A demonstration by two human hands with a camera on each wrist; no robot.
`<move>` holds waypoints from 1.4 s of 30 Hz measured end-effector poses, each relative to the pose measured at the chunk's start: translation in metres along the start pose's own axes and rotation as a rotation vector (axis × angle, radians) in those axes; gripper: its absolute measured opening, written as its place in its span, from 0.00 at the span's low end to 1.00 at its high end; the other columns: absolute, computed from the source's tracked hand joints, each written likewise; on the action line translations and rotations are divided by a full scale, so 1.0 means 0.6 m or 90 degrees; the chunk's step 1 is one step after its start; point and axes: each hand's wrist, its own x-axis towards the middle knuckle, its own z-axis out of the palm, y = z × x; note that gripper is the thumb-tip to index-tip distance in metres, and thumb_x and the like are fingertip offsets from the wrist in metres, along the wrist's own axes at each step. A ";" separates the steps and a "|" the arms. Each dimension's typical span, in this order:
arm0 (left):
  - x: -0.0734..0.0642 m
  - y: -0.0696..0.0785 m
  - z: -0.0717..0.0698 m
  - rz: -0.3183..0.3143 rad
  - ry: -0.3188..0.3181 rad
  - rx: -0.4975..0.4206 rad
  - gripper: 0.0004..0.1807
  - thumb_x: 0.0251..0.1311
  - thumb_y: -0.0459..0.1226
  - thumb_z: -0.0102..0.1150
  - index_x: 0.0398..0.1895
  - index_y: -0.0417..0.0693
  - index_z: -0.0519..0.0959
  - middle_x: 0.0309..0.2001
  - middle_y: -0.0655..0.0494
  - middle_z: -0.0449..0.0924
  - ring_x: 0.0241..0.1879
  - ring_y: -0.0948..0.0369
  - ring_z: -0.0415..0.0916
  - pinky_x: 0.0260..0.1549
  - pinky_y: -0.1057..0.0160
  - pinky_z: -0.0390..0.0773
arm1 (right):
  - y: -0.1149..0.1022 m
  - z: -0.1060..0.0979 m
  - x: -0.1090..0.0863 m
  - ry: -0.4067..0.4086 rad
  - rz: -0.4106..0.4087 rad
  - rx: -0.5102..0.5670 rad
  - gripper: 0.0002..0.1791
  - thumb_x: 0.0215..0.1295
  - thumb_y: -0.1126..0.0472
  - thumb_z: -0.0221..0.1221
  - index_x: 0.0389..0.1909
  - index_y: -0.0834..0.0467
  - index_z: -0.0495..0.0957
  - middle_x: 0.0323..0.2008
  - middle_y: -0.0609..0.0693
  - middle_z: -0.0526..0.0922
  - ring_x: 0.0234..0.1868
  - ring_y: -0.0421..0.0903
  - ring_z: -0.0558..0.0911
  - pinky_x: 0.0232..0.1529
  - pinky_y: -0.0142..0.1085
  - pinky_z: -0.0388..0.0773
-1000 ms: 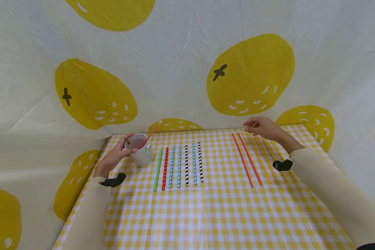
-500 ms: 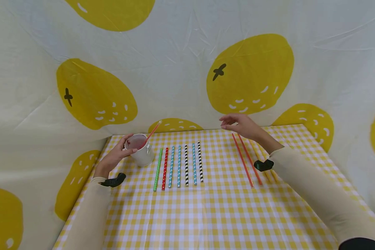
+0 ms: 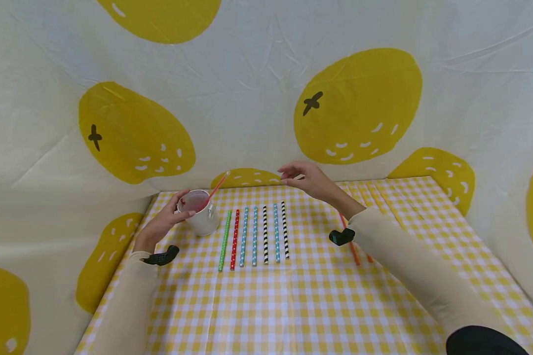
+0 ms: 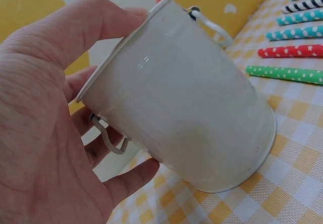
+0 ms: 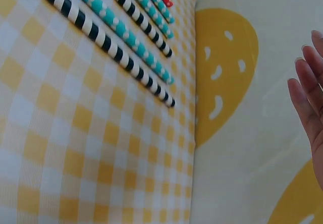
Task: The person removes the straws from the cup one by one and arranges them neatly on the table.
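Note:
My left hand [image 3: 163,224] grips a small white metal bucket [image 3: 206,225] at the far left of the table, thumb on its rim and fingers round the far side. From its mouth leans one translucent red straw [image 3: 218,186]. In the left wrist view the bucket [image 4: 186,103] stands tilted, with small wire handle loops at its sides. My right hand [image 3: 308,180] hovers over the table's back edge, beyond the black-striped straw [image 3: 285,230], holding nothing. The right wrist view has only the loosely extended fingers [image 5: 309,82] of that hand at its border.
Several patterned paper straws lie in a row: green [image 3: 224,241], red [image 3: 235,240], blue dotted [image 3: 243,237] and black-striped. Farther right, red plastic straws [image 3: 354,254] are partly hidden under my right sleeve, beside yellow ones [image 3: 366,195]. A lemon-print cloth [image 3: 248,98] hangs behind the checked table [image 3: 257,305].
My right hand has moved left from above the yellow straws, past the red plastic straws, toward the paper straws. My left hand and the bucket have stayed in place.

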 end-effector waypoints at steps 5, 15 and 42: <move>0.001 0.003 0.002 -0.001 -0.001 -0.004 0.45 0.73 0.40 0.58 0.83 0.54 0.41 0.78 0.41 0.42 0.74 0.42 0.48 0.65 0.40 0.60 | -0.008 0.036 0.025 -0.007 -0.022 0.018 0.17 0.71 0.59 0.64 0.58 0.54 0.81 0.47 0.51 0.85 0.49 0.46 0.82 0.50 0.44 0.79; 0.000 0.002 0.002 -0.001 0.004 0.001 0.44 0.74 0.40 0.57 0.83 0.52 0.42 0.79 0.42 0.41 0.74 0.43 0.47 0.66 0.39 0.59 | -0.022 0.100 0.067 -0.008 -0.052 0.069 0.17 0.69 0.60 0.65 0.58 0.56 0.81 0.50 0.55 0.85 0.50 0.47 0.82 0.54 0.47 0.78; -0.007 -0.002 -0.004 0.010 0.002 0.009 0.45 0.74 0.40 0.57 0.83 0.51 0.41 0.79 0.44 0.40 0.74 0.43 0.48 0.66 0.40 0.59 | -0.087 0.227 0.126 0.004 -0.058 0.116 0.12 0.67 0.61 0.67 0.50 0.57 0.86 0.47 0.53 0.87 0.47 0.46 0.84 0.51 0.36 0.80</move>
